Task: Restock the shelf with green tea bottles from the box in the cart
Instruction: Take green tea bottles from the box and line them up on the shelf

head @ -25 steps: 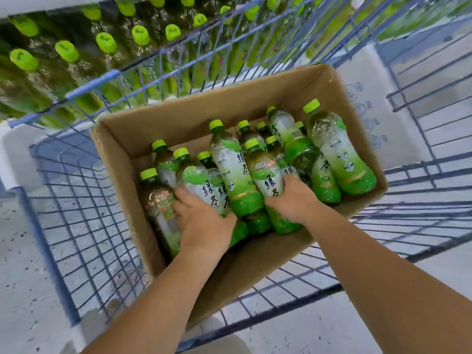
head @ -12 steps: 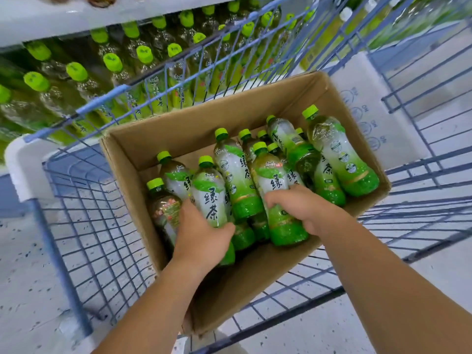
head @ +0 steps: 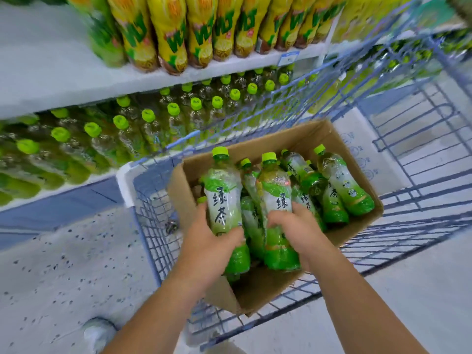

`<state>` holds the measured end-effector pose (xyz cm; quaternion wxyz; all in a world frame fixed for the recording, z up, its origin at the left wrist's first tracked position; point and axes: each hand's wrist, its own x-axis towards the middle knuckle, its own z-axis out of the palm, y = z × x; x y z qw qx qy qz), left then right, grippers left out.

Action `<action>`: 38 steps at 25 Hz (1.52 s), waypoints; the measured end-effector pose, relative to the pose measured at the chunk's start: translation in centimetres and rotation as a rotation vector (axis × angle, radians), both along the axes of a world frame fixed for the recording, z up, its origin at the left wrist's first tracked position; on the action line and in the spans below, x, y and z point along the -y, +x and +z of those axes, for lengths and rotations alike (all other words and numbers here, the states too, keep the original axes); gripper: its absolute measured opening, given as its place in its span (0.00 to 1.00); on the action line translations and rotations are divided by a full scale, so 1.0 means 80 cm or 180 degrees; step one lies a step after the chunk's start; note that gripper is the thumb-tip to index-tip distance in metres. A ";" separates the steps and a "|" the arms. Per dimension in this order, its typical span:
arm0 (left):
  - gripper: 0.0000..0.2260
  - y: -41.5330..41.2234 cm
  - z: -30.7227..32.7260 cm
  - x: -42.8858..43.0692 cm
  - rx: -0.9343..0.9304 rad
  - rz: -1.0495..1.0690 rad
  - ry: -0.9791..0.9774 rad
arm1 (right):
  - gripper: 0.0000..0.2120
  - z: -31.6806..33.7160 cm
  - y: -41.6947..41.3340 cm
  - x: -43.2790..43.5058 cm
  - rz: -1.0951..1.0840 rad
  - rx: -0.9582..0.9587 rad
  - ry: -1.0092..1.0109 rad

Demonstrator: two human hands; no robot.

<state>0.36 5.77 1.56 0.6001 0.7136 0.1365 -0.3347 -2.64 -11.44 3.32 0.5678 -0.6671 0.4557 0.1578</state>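
**Two bottles come up out of the box**

Compared with half a second ago, both bottles are now raised. Before, they were lying low among the others. Now they stand nearly upright, and their green caps reach up to the far rim of the box [head: 268, 287]. The left hand [head: 204, 241] has its fingers and thumb curled round the lower half of the left bottle [head: 224, 198]. The right hand [head: 296, 226] grips the right bottle [head: 277, 200] in the same way, at its lower half. The two bottles are just beside each other, over the near part of the box. The view is also turned more upward, toward the shelves.

For the task, I judge this as the end of the pick: the bottles look free of the pile, and carrying them to the shelf comes next. Several other bottles [head: 342, 185] are left in the box, mostly at its right side, so more trips are needed.

The box sits tilted in the blue wire cart [head: 153, 226]. Far and left of the cart is the lower shelf [head: 76, 183], where green-capped bottles [head: 120, 134] stand in dense rows. The picture is blurred there, so I cannot tell where a free place is. On the shelf above stand yellow bottles [head: 173, 34]. The floor [head: 63, 277] is pale grey with dark speckles.
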 end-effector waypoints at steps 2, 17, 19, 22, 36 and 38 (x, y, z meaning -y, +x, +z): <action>0.23 0.014 0.021 -0.038 0.0171 0.0163 0.0018 | 0.12 0.023 0.010 -0.029 0.0080 0.0194 0.0098; 0.29 0.112 0.036 -0.395 0.0857 0.0908 0.0121 | 0.13 0.043 0.165 -0.382 0.1133 0.0324 0.0100; 0.29 0.132 0.028 -0.442 0.0862 0.0983 0.0235 | 0.15 0.036 0.189 -0.429 0.1193 0.0340 0.0085; 0.31 0.162 0.013 -0.496 0.0946 0.0991 0.0403 | 0.11 0.026 0.226 -0.484 0.1213 0.0501 0.0091; 0.29 0.384 0.002 -0.543 0.1964 0.1102 0.1229 | 0.17 -0.011 0.443 -0.526 0.1809 0.1722 -0.0321; 0.29 0.411 -0.008 -0.545 0.2134 0.1178 0.1322 | 0.20 -0.020 0.472 -0.529 0.1851 0.2007 -0.0330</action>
